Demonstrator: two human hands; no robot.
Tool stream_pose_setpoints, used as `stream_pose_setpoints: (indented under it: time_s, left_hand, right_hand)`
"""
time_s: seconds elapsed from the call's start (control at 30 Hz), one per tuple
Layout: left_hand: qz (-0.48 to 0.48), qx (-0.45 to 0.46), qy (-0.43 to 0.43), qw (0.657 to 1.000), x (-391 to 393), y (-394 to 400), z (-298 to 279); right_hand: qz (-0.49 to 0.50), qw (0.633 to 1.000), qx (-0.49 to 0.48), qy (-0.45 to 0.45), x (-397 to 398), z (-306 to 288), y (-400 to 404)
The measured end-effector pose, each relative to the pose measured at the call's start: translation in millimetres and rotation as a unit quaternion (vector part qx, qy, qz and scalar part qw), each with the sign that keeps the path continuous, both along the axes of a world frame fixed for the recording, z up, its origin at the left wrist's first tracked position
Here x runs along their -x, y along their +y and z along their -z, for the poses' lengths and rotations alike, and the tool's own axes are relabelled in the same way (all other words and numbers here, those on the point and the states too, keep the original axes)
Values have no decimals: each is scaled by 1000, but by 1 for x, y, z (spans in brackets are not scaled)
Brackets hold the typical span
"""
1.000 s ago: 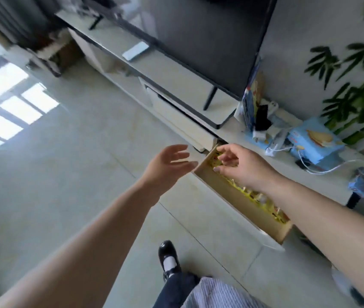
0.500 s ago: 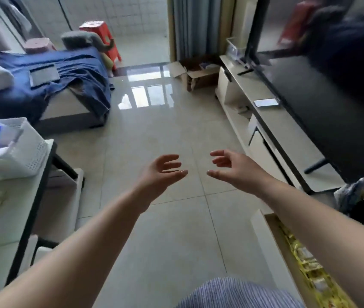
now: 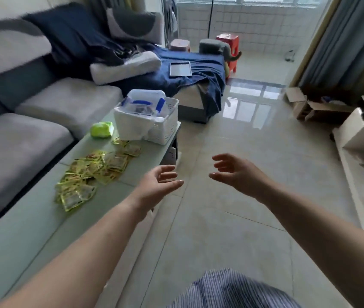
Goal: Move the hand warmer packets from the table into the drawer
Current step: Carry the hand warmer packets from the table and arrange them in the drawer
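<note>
Several yellow-green hand warmer packets (image 3: 92, 172) lie spread on the pale green coffee table (image 3: 32, 236) at the left. My left hand (image 3: 156, 185) hovers over the table's right edge, just right of the packets, fingers relaxed and empty. My right hand (image 3: 236, 174) hangs over the tiled floor, fingers loosely spread, holding nothing. The drawer is out of view.
A white basket (image 3: 149, 127) with a plastic box and a green tissue pack (image 3: 102, 129) stand at the table's far end. A grey sofa (image 3: 21, 130) runs along the left. The white TV stand (image 3: 363, 152) lines the right; cardboard boxes (image 3: 310, 107) sit beyond it.
My view has swung left from the open drawer to the coffee table. My right hand left the drawer, and both empty hands moved across the floor toward the packets.
</note>
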State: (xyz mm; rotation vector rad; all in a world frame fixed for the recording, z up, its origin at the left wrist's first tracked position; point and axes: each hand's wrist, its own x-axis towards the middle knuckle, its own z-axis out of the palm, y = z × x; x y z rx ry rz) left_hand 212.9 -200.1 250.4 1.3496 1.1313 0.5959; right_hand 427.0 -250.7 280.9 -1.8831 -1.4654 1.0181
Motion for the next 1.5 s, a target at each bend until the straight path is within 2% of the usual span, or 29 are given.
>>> stream_pose_setpoints:
  time_s: [0.17, 0.33, 0.73, 0.97, 1.17, 1.5]
  left_hand:
    - [-85, 12, 12, 996, 113, 29, 10]
    - [-174, 21, 9, 984, 185, 59, 24]
    - [-335, 69, 26, 939, 249, 164, 69]
    - [-459, 113, 15, 881, 295, 198, 101]
    - [-513, 148, 14, 846, 326, 222, 133]
    - [-525, 220, 29, 822, 359, 281, 226]
  right_hand:
    - [-60, 998, 13, 24, 100, 17, 61]
    - [-123, 992, 38, 15, 160, 32, 119]
    - [-249, 966, 66, -34, 210, 71, 296]
    - [-347, 932, 79, -74, 263, 96, 392]
    - [-370, 916, 127, -86, 310, 136, 434]
    - [-276, 932, 225, -73, 359, 232, 479]
